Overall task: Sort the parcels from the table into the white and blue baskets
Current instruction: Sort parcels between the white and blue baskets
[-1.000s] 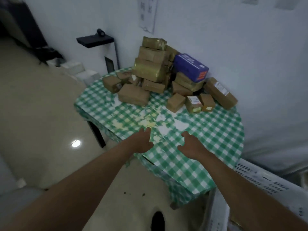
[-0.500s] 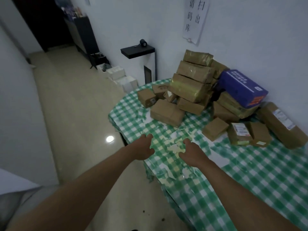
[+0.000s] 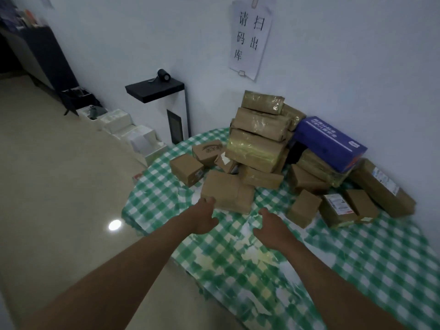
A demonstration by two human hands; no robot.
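Observation:
A heap of brown cardboard parcels [image 3: 259, 136] and one blue box [image 3: 329, 142] is piled on a round table [image 3: 357, 270] with a green-and-white checked cloth, against the wall. Nearest me lies a flat brown parcel [image 3: 227, 190]. My left hand [image 3: 203, 216] reaches over the cloth with relaxed fingers, its fingertips at that parcel's near left corner. My right hand [image 3: 271, 228] hovers empty over the cloth just in front of the parcel's right end, fingers loosely spread. No basket is in view.
Small brown boxes [image 3: 303, 208] and a labelled one [image 3: 335, 207] lie right of my hands. A long brown parcel [image 3: 381, 186] leans at the far right. White boxes [image 3: 133, 135] line the floor by the wall, beside a black-topped stand [image 3: 156, 89].
Both hands have advanced over the table toward the nearest flat parcel. My view has swung left and closer, and the white basket seen earlier at lower right has left the frame.

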